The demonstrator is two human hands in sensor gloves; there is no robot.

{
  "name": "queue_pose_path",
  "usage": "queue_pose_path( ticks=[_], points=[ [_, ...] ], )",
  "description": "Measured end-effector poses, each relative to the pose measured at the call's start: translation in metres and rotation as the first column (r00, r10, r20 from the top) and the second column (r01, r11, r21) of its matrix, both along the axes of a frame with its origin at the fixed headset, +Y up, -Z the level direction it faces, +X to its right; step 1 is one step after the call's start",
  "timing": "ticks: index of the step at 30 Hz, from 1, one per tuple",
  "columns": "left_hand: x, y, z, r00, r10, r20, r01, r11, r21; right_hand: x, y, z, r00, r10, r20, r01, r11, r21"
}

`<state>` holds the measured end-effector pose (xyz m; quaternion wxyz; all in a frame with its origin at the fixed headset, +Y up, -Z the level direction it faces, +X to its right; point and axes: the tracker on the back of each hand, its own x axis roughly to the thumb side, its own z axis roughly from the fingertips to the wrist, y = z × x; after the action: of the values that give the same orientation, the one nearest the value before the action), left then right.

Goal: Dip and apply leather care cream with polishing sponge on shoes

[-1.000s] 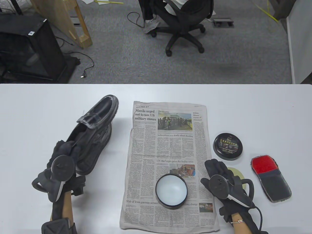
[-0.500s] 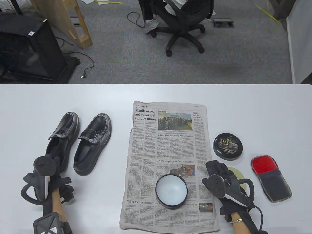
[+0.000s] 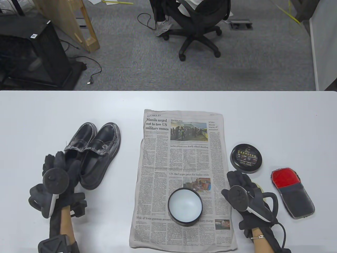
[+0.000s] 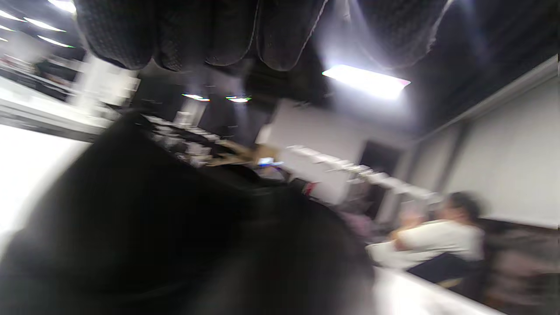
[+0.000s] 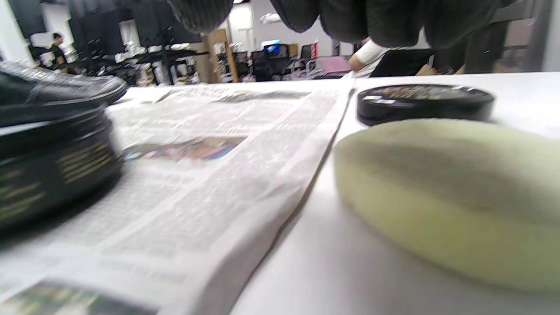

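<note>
Two black leather shoes stand at the table's left. My left hand (image 3: 63, 161) grips the heel of the left shoe (image 3: 81, 137), which leans against the right shoe (image 3: 101, 155). The left wrist view is blurred: gloved fingers (image 4: 218, 35) above the dark shoe (image 4: 153, 227). The open cream tin (image 3: 185, 207) sits on the newspaper (image 3: 181, 163). My right hand (image 3: 238, 178) hovers open over the pale yellow sponge (image 3: 260, 187), mostly hiding it. In the right wrist view the fingers (image 5: 393, 22) hang above the sponge (image 5: 450, 192), not touching it.
The tin's black lid (image 3: 246, 158) lies right of the newspaper, beyond the sponge; it also shows in the right wrist view (image 5: 424, 103). A red and grey polishing mitt (image 3: 292, 193) lies at the far right. The white table (image 3: 39, 118) ends at its far edge, with an office chair beyond.
My left hand moved the left shoe out to the left, then back right against the other shoe. My right hand shifted slightly right and further over the sponge.
</note>
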<state>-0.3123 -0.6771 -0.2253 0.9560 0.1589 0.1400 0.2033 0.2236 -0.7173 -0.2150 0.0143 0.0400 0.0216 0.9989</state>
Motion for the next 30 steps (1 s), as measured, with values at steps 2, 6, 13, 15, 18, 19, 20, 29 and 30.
queue_pose_path(
  ticks=[2, 6, 13, 15, 18, 19, 20, 29, 30],
  points=[
    [0.041, 0.002, -0.002, 0.958, 0.08, 0.277, -0.089, 0.996, 0.022, 0.007, 0.003, -0.008, 0.998, 0.0, 0.058, -0.002, 1.0, 0.018],
    [0.126, -0.021, -0.008, 0.68, 0.17, 0.713, -0.034, 0.979, -0.2, 0.019, 0.006, -0.033, 0.99, 0.0, 0.142, 0.005, 0.999, -0.035],
    [0.205, -0.081, 0.0, 0.41, 0.107, 0.906, 0.425, 0.856, -0.293, 0.026, -0.009, -0.095, 0.961, 0.136, 0.24, -0.073, 0.964, -0.254],
    [0.212, -0.089, 0.002, 0.379, 0.123, 0.917, 0.453, 0.84, -0.3, 0.029, -0.016, -0.112, 0.951, 0.143, 0.276, -0.058, 0.953, -0.296],
    [0.217, -0.095, 0.002, 0.368, 0.14, 0.919, 0.481, 0.818, -0.317, 0.036, -0.028, -0.131, 0.932, 0.129, 0.338, -0.002, 0.935, -0.354],
    [0.218, -0.098, 0.003, 0.37, 0.139, 0.918, 0.485, 0.814, -0.319, 0.038, -0.031, -0.135, 0.928, 0.129, 0.35, 0.01, 0.929, -0.37],
    [0.219, -0.101, 0.003, 0.367, 0.143, 0.919, 0.491, 0.809, -0.322, 0.041, -0.036, -0.14, 0.921, 0.131, 0.367, 0.026, 0.919, -0.393],
    [0.224, -0.103, 0.004, 0.388, 0.141, 0.911, 0.483, 0.811, -0.331, 0.046, -0.049, -0.151, 0.919, 0.095, 0.383, 0.093, 0.891, -0.444],
    [0.224, -0.103, 0.004, 0.389, 0.138, 0.911, 0.487, 0.809, -0.33, 0.044, -0.051, -0.152, 0.922, 0.099, 0.375, 0.088, 0.888, -0.451]
  ],
)
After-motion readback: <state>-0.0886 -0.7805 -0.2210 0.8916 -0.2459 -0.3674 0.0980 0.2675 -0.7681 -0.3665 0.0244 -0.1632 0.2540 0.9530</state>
